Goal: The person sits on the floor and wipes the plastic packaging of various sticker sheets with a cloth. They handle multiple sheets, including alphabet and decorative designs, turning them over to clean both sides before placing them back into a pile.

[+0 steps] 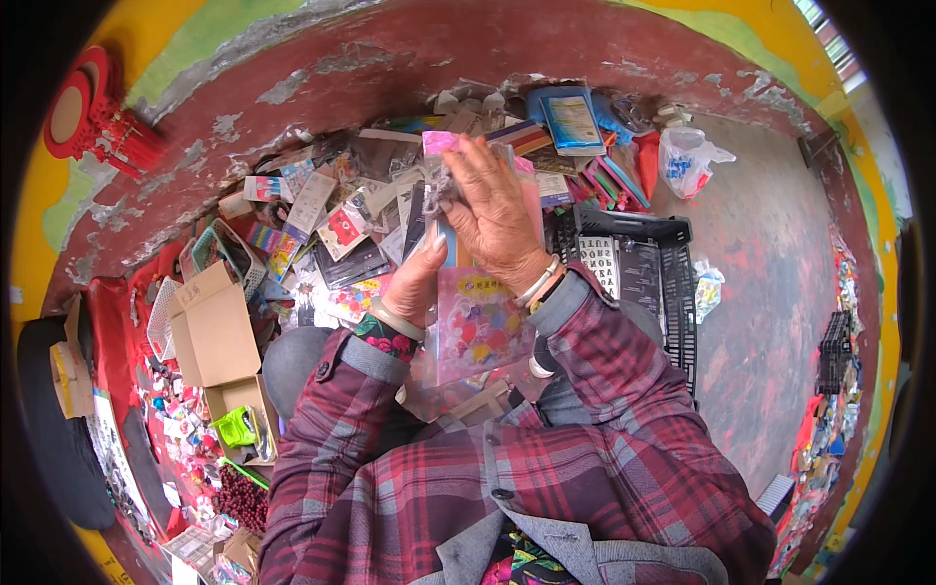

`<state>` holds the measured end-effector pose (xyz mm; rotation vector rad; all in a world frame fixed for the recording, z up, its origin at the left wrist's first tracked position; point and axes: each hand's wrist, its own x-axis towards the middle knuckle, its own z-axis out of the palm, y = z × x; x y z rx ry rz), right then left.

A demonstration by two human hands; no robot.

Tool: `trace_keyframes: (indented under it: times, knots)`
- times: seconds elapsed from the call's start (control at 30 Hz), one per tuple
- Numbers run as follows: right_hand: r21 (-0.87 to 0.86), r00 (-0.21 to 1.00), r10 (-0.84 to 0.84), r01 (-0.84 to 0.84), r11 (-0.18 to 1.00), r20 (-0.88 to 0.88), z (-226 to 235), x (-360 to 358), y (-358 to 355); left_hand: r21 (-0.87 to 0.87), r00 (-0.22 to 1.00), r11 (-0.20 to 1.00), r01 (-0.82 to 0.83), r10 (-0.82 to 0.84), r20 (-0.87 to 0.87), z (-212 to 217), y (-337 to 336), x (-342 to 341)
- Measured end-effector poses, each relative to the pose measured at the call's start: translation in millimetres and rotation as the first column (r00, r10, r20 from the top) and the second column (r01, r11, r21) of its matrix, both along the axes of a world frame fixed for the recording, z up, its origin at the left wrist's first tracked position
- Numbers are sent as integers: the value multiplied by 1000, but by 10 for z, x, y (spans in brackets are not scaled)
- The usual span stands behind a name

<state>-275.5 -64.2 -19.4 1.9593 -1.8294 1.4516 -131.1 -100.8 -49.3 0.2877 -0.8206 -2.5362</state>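
Both my hands are raised in front of me around a stack of clear plastic packets. My left hand (pixel 417 278) is closed at the packets' left edge with its thumb up in front; its other fingers are hidden. Over the upper part lies my right hand (pixel 490 216), fingers long and close together, thumb beside a grey fuzzy-looking item (pixel 439 191). That item is in or against a packet with a pink top (pixel 440 142). Below my hands hangs a pink-tinted clear plastic bag (pixel 478 327) with many colourful round shapes.
A black plastic crate (pixel 634 227) stands to the right. An opened cardboard box (pixel 216 331) is at the left by a white basket (pixel 222 244). Packaged goods, including a blue packet (pixel 573 122), crowd the wall's foot. A white plastic bag (pixel 688 159) rests farther right.
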Motion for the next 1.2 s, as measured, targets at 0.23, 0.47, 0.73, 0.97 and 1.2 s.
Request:
trace_keyframes:
  times: [0.23, 0.47, 0.73, 0.97, 1.2]
  knots:
    - [166, 963, 268, -261, 951, -17, -167, 437, 160, 100, 959, 954, -281, 283, -6, -59, -459, 171]
    - [152, 919, 376, -357, 922, -120, -160, 475, 200, 11, 976, 979, -206, 206, -77, -88, -603, 241]
    - [24, 995, 86, -85, 996, -46, -85, -98, -65, 108, 995, 989, -97, 94, 32, 6, -137, 36]
    - [80, 935, -177, 160, 984, 306, 14, -485, 5, 121, 961, 954, -276, 273, 42, 101, -400, 154]
    - [27, -40, -40, -281, 959, 998, 233, -809, 210, 70, 785, 791, -608, 612, -94, 234, -838, 522]
